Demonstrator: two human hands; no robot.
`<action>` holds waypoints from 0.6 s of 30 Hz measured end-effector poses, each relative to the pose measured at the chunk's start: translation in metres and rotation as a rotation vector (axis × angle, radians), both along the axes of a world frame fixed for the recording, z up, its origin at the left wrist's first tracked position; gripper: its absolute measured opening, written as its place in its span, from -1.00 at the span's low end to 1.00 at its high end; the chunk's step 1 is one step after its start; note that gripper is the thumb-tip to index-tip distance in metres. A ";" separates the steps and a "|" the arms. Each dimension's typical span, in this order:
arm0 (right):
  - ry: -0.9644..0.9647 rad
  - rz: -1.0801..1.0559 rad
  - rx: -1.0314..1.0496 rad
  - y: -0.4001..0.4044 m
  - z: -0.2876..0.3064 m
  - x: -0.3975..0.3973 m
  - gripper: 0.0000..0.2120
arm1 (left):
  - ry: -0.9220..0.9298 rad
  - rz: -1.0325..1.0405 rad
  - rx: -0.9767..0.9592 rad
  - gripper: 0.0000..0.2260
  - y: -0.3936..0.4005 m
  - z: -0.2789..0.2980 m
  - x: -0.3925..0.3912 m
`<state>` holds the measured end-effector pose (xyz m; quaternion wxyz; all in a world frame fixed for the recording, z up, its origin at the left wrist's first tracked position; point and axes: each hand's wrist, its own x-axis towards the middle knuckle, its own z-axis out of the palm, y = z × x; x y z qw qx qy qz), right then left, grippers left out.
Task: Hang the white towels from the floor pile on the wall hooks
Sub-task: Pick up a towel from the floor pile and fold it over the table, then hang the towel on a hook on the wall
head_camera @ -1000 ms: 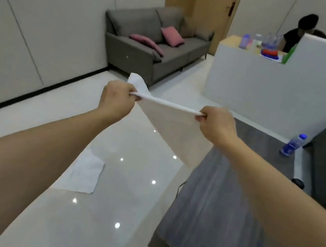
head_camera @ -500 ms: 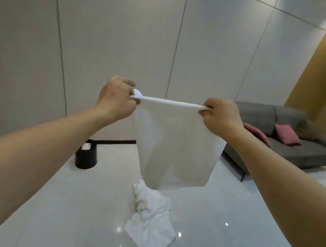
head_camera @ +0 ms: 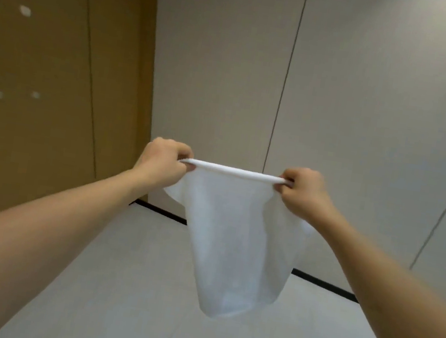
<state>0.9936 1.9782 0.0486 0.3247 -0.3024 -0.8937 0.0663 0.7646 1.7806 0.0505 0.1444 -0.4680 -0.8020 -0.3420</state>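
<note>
Between both hands (head_camera: 232, 174), white towel (head_camera: 229, 242), unlabelled.

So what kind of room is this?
Probably a bare indoor corner, perhaps an office or lobby: pale grey panelled wall, tan wood-look wall panels, glossy pale floor. Nothing shows more.

Plain white towel (head_camera: 232, 236), tan wall (head_camera: 40, 83), beige panels (head_camera: 370, 104).

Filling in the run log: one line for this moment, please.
left hand: grips towel | right hand: grips towel | towel: stretched, hanging, unhung
</note>
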 end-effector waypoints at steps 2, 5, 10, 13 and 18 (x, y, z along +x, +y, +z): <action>0.014 0.095 -0.004 0.007 0.001 -0.056 -0.95 | -0.039 0.079 0.035 -0.90 -0.013 0.001 -0.035; 0.029 0.238 -0.001 0.004 0.000 -0.139 -0.96 | -0.081 0.202 0.054 -0.87 -0.042 0.000 -0.085; 0.015 0.396 0.006 -0.024 0.000 -0.273 -0.93 | -0.100 0.373 0.082 -0.84 -0.096 0.001 -0.173; 0.027 0.458 0.025 -0.051 0.002 -0.348 -0.79 | -0.088 0.442 0.128 -0.84 -0.126 0.001 -0.231; 0.095 0.591 -0.033 -0.098 0.012 -0.473 -0.83 | -0.113 0.510 0.225 -0.85 -0.169 0.010 -0.344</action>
